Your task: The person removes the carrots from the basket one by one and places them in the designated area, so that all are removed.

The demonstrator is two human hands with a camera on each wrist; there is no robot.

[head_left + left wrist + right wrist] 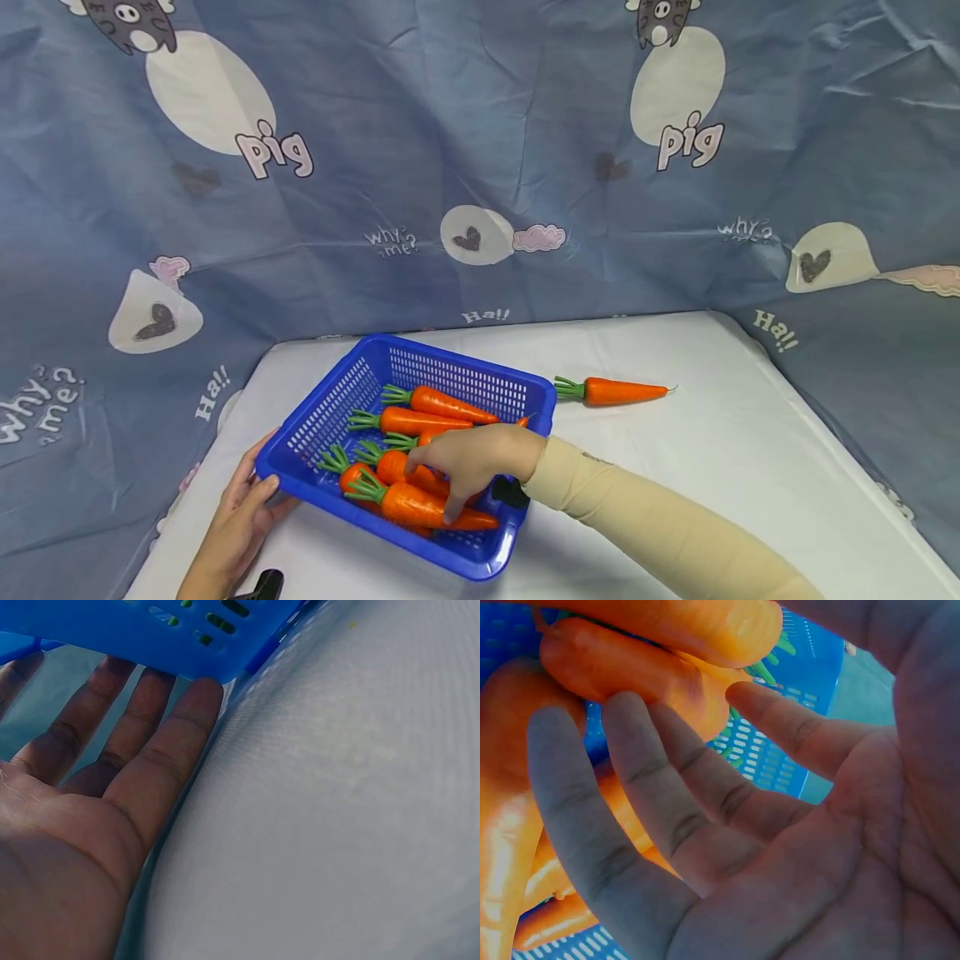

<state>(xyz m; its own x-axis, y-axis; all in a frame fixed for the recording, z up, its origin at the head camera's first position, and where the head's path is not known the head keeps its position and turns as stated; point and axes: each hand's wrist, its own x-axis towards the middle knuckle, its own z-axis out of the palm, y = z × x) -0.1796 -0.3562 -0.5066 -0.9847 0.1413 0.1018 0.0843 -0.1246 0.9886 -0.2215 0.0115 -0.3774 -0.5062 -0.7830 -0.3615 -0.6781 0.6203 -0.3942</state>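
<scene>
Your left hand [240,517] touches the left corner of the blue basket [450,358], its fingers nearly straight and slightly apart. Your right hand [472,458] is inside, toward the basket's front right corner, its fingers spread and loosely bent over the carrots [450,404]; whether they touch, I cannot tell. The nearest carrot [416,504] lies along the basket's front edge. On the white table [712,433], a lone carrot [622,392] lies just beside the basket's back right corner.
</scene>
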